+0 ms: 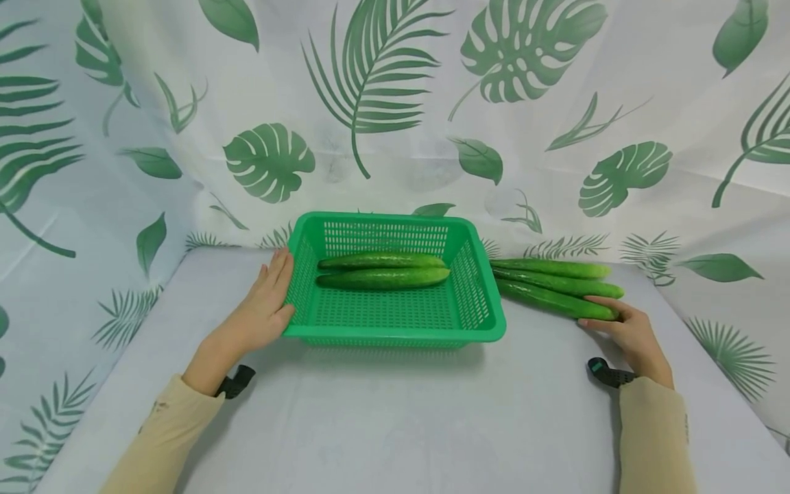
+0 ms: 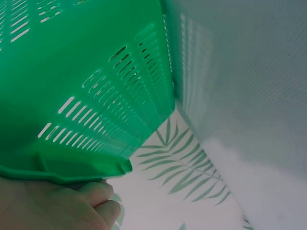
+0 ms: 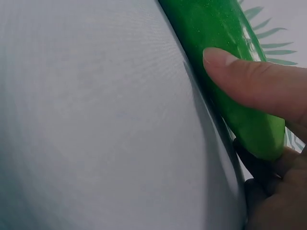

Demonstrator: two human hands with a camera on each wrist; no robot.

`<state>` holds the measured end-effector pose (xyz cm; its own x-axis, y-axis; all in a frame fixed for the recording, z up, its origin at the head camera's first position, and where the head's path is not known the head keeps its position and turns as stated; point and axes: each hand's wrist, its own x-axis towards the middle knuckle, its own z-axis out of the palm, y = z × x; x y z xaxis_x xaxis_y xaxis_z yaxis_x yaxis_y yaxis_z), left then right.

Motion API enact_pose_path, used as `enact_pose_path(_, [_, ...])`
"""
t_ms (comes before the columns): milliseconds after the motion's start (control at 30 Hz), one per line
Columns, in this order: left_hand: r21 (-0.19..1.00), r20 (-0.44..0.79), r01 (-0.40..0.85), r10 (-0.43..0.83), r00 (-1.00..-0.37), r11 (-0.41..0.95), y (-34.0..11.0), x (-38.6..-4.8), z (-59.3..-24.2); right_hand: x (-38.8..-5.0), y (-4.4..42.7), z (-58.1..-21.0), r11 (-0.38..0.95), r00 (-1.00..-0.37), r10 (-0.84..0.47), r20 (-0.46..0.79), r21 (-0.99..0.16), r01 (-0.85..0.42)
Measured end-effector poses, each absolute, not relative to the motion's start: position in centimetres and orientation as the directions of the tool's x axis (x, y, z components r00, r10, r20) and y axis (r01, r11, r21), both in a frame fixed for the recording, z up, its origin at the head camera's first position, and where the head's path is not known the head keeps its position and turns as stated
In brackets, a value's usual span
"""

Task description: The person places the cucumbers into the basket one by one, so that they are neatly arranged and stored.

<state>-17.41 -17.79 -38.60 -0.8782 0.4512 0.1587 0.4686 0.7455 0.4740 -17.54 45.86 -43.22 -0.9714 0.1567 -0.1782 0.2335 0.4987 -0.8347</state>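
Note:
A green plastic basket (image 1: 395,334) stands mid-table with two cucumbers (image 1: 382,278) lying side by side in it. My left hand (image 1: 262,310) rests against the basket's left rim, fingers straight; in the left wrist view the fingers (image 2: 98,201) touch the rim from outside. To the right of the basket lie three more cucumbers, their left ends close to its side. My right hand (image 1: 636,335) grips the near one, a cucumber (image 1: 543,299), by its right end. In the right wrist view the thumb (image 3: 244,79) presses on its skin, and the cucumber still lies on the table.
Behind the gripped one lie the other two cucumbers (image 1: 558,281). A white cloth (image 1: 395,425) covers the table. Leaf-printed curtains (image 1: 395,158) hang at the back and both sides, close behind the basket. A dark wrist-worn device (image 1: 607,374) sits at each wrist.

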Motion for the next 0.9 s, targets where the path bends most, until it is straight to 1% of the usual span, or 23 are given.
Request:
enact_pose_path(433, [0.482, 0.164, 0.471, 0.452, -0.877, 0.738, -17.7, -17.5, -38.7, -17.1, 46.6, -42.9, 0.539, -0.974, 0.175, -0.145, -0.814, 0.218])
enact_pose_path(600, [0.479, 0.164, 0.472, 0.453, -0.876, 0.74, -17.6, -17.5, -38.6, -16.7, 47.0, -42.5, 0.55, -0.975, 0.182, -0.128, -0.809, 0.209])
enact_pose_path(800, [0.475, 0.167, 0.474, 0.453, -0.876, 0.741, -17.7, -17.4, -38.5, -16.2, 47.2, -41.9, 0.599, -0.978, 0.183, -0.104, -0.777, 0.195])
enact_pose_path(900, [0.476, 0.17, 0.475, 0.453, -0.875, 0.74, -17.7, -17.4, -38.5, -16.0, 47.3, -41.5, 0.598, -0.979, 0.174, -0.103, -0.779, 0.188])
